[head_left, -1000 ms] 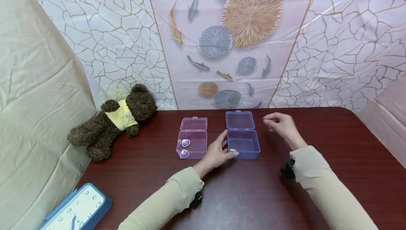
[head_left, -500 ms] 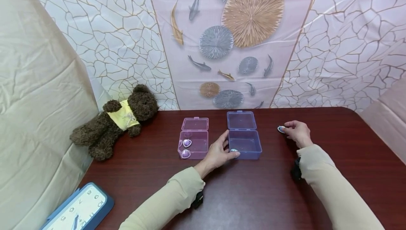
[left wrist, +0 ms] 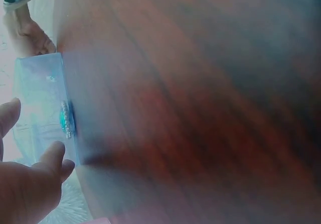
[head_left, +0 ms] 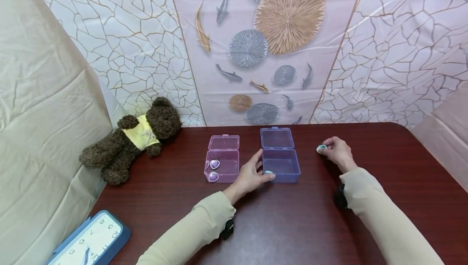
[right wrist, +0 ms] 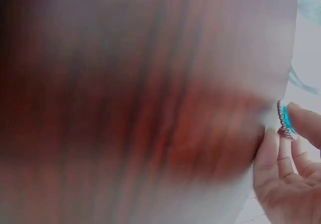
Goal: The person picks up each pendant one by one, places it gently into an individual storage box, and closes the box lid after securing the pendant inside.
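A clear blue box (head_left: pixel 280 164) stands with its lid raised, a teal gem (head_left: pixel 269 173) inside at its front left. My left hand (head_left: pixel 249 177) rests against the box's left side, thumb at the front and fingers along the side. Right of the box, my right hand (head_left: pixel 339 153) pinches a teal gem (head_left: pixel 321 148) with a beaded rim just over the table; the right wrist view shows this gem (right wrist: pixel 286 119) between thumb and fingers. To the left, an open pink box (head_left: pixel 228 167) holds purple heart gems (head_left: pixel 213 176).
A brown teddy bear (head_left: pixel 162 119) in a yellow shirt lies at the back left. At the front left is a blue-framed clock (head_left: pixel 122 232). Patterned cloth (head_left: pixel 146 46) hangs behind the table's back edge.
My right hand has moved right, away from the blue box, and taken hold of a teal gem, then shifted slightly left with it. My left hand has stayed at the box.
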Tool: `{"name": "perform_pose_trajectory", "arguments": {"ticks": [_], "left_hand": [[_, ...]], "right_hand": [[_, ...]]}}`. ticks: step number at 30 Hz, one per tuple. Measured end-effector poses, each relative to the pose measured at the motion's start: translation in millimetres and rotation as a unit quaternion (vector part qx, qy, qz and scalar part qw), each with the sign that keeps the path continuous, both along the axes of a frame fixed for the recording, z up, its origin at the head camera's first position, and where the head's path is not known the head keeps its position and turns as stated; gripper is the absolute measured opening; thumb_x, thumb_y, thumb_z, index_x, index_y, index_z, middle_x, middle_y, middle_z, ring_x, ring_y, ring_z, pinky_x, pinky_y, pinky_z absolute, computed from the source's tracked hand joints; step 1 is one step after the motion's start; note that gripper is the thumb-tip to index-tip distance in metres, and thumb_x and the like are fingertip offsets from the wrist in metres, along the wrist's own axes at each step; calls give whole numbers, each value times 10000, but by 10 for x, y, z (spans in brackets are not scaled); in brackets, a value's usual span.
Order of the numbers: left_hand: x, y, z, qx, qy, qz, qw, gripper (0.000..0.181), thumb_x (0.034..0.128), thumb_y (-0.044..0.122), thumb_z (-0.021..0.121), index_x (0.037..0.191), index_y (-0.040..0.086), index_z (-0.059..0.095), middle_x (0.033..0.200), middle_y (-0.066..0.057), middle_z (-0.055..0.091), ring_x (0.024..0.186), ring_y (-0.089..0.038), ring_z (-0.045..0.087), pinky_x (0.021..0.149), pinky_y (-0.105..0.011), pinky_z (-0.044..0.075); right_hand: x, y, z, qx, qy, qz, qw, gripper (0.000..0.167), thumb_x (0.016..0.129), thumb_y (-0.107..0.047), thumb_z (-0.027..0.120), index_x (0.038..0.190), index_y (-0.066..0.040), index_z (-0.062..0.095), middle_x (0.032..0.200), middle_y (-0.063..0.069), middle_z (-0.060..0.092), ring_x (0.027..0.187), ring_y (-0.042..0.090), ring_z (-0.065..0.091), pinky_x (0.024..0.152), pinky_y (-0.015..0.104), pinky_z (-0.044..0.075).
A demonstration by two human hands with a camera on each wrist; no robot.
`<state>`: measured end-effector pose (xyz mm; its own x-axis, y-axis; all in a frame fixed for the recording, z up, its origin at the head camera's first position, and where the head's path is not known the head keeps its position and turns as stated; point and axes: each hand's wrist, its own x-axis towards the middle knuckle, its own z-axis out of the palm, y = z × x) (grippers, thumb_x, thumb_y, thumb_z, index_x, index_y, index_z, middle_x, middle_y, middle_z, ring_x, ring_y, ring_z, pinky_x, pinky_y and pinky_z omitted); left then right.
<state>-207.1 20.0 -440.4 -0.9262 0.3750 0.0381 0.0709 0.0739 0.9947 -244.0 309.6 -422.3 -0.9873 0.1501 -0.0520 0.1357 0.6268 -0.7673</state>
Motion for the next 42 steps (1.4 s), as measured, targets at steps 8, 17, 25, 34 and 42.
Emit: {"name": "perform_pose_trajectory", "arguments": {"ticks": [8, 17, 25, 34, 42], "left_hand": [[-20, -4, -6, 73, 39, -4, 10000, 856, 770, -90, 697, 1480, 11, 228, 1470, -200, 354, 1301, -340, 423, 1025, -431, 419], [-48, -4, -16, 116, 51, -83, 9999, 855, 773, -97, 687, 1478, -7, 211, 1478, -217, 329, 1319, -357, 392, 1042, -470, 387], [-9, -19, -5, -66, 84, -26, 9999, 845, 783, -66, 695, 1477, -9, 216, 1489, -202, 318, 1326, -333, 387, 1029, -415, 415], [1, -17, 0, -295, 56, 13, 9995, 841, 796, -25, 704, 1480, 0, 216, 1503, -204, 288, 1336, -333, 371, 1034, -411, 410], [7, -2, -6, -181, 161, -46, 9997, 829, 788, -51, 696, 1470, -26, 225, 1484, -246, 299, 1311, -337, 407, 1026, -405, 419]], "right_hand": [[95, -332, 219, -2416, 200, 867, 9663, 437, 906, -67, 609, 1222, 171, 422, 797, -119, 632, 725, 26, 634, 694, 195, 570], [124, -907, 353, -2396, -279, 1650, 9564, 341, 896, 9, 590, 1150, 204, 475, 779, -2, 635, 686, 58, 637, 688, 231, 583], [134, -1140, 288, -1816, -431, 1974, 9624, 285, 879, 67, 579, 1123, 206, 538, 847, 166, 654, 713, 99, 652, 724, 329, 592], [131, -1313, 197, -1235, -325, 1899, 9735, 219, 840, 110, 581, 1041, 197, 583, 819, 222, 647, 692, 141, 651, 680, 316, 597], [135, -1364, 137, -556, -174, 1740, 9830, 154, 822, 92, 606, 963, 136, 653, 779, 183, 674, 681, 186, 675, 649, 305, 596]]}}
